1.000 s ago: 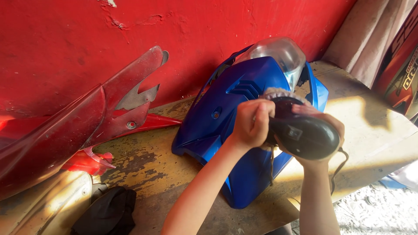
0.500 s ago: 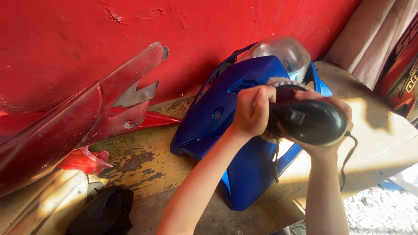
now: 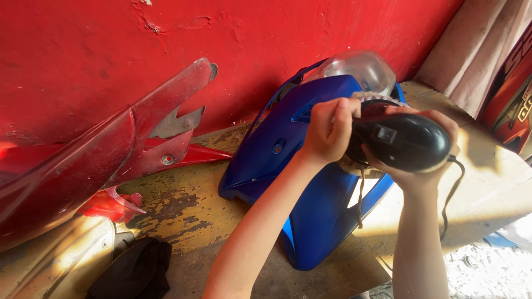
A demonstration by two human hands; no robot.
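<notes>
Red lettered panel (image 3: 512, 105), far right.

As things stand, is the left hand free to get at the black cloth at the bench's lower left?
Probably not: the left hand is wrapped around the black polisher, away from the black cloth.

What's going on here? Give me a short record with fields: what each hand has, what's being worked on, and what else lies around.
Left hand: the left hand grips the front of a black handheld polisher.
Right hand: the right hand cradles the polisher's rounded body from below.
Polisher: its fluffy pad sits against the blue motorcycle fairing; a cord hangs from its rear.
Fairing: lies on a worn wooden bench, its clear headlight lens towards the red wall.
Nearby: dark red body panels at the left, a black cloth below them.
</notes>
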